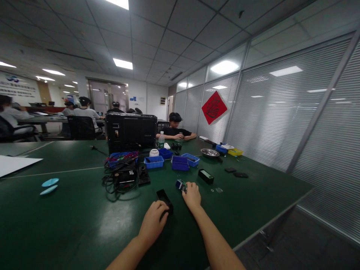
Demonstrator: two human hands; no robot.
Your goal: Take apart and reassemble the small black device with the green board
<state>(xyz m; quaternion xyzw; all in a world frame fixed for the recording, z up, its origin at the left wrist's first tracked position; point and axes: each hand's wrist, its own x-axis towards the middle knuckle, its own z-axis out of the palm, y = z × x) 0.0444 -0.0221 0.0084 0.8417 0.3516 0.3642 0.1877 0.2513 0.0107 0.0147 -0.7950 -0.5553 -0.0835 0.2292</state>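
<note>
My left hand (154,220) is closed on the near end of a black, open-topped box (162,195), which rests on the green table. To its right, my right hand (192,195) has its fingers curled round a small electronic module (180,184) with a blue face and green circuit board. The fingers cover the module's right part. Just beyond the right hand lies another black box (206,176) with a pale green-white piece inside. A small clear plate (219,190) and a tiny white ring (212,190) lie to the right.
Blue bins (180,163), a white ball (154,152) and a bottle (161,140) stand farther back. Tangled cables surround a black adapter (123,175) left of centre. A large black case (131,131) rises behind. A metal bowl (209,152) sits back right. Across the table sits a person (176,131).
</note>
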